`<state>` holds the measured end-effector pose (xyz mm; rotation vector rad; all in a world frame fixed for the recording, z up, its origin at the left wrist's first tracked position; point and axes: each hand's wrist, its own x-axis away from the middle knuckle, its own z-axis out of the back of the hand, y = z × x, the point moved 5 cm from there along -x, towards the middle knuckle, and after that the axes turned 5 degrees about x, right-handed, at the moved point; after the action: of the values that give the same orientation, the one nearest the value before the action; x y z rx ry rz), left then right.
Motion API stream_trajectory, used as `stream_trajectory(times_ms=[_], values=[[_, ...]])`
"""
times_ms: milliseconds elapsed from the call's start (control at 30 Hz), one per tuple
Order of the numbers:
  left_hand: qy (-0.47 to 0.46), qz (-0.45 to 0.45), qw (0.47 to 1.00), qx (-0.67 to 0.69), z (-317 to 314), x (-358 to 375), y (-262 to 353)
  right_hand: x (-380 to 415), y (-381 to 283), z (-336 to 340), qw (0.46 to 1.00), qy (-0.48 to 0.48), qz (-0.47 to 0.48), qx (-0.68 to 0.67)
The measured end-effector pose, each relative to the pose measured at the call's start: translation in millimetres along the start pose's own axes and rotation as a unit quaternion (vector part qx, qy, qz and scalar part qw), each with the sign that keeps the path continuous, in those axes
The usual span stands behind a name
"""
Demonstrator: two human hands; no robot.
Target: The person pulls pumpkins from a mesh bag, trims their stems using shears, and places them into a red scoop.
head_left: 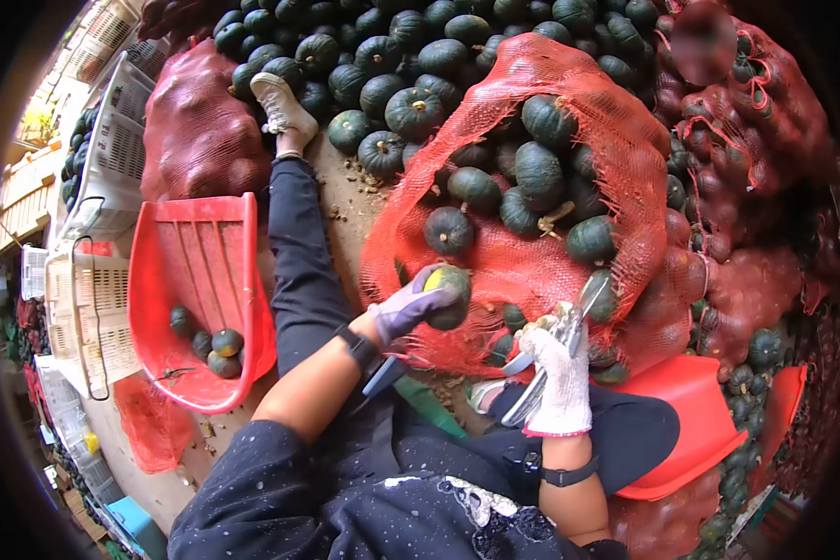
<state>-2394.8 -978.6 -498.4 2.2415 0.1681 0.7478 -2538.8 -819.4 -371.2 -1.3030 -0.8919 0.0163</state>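
My left hand (pixel 416 303), in a purple-grey glove, is closed round a dark green squash (pixel 450 297) with a yellow-orange patch. To its right, my right hand (pixel 558 359), in a white knit glove, grips metal shears (pixel 535 390), whose blades point up toward the bag. In front of both hands lies a torn-open red mesh bag (pixel 532 65) full of dark green squashes (pixel 539 175). One more squash (pixel 598 297) sits close to the blade tips, and the squash in my left hand is apart from the shears.
On the left a red plastic scoop (pixel 142 280) holds several squashes, with white crates (pixel 112 177) beyond it. A loose squash pile (pixel 411 112) lies at the top. Filled red mesh bags (pixel 205 131) stand around. Another red plastic piece (pixel 667 392) is beside my right knee.
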Motion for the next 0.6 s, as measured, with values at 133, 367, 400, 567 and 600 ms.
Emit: stream_trajectory(times_ms=[133,367,400,567,600], values=[[-0.131,0.038,0.908,0.396,-43.5,94.7,36.1,24.8,-14.2,-22.0,0.999,-0.03,-0.008,0.042],[-0.049,-0.143,0.953,0.262,-49.5,135.5,45.1,22.6,25.1,-29.4,0.987,-0.089,0.099,0.084],[-0.001,-0.188,0.974,0.125,-41.2,135.1,46.0,22.4,28.3,-29.2,0.983,-0.087,0.106,0.126],[0.105,-0.338,0.9,-0.255,-45.0,144.8,64.4,20.6,28.7,-32.4,0.951,-0.065,0.103,0.283],[0.098,-0.326,0.913,-0.226,-43.5,145.1,62.5,24.6,20.8,-34.7,0.946,-0.058,0.094,0.306]])
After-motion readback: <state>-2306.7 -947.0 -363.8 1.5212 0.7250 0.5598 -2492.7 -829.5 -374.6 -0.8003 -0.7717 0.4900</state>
